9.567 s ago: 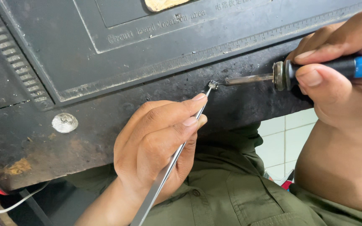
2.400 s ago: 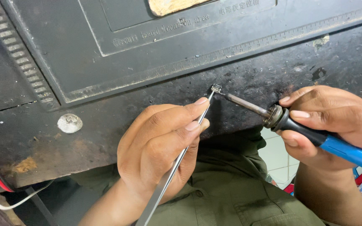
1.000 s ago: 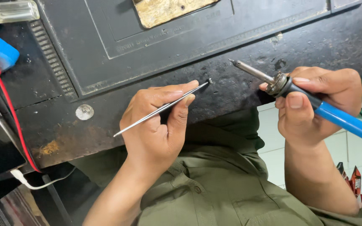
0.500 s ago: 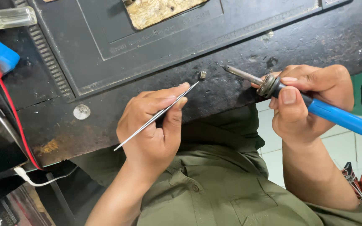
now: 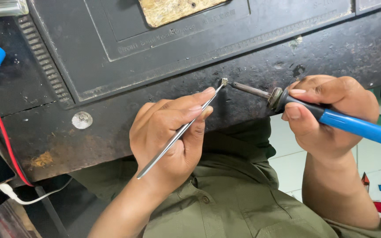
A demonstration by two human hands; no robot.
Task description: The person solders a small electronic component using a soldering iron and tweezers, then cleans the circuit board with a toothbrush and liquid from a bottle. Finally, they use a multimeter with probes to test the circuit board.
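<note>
The left hand pinches thin tweezers on a tiny, light metal part, the right hand grips the soldering iron by its blue handle, away from the hot tip.

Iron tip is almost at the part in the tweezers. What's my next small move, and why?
Probably ease the soldering iron in the right hand a touch leftward until its tip meets the small part. The left hand pinches that part in the tweezers at the mat's edge, and a slim gap seems to remain.
</note>
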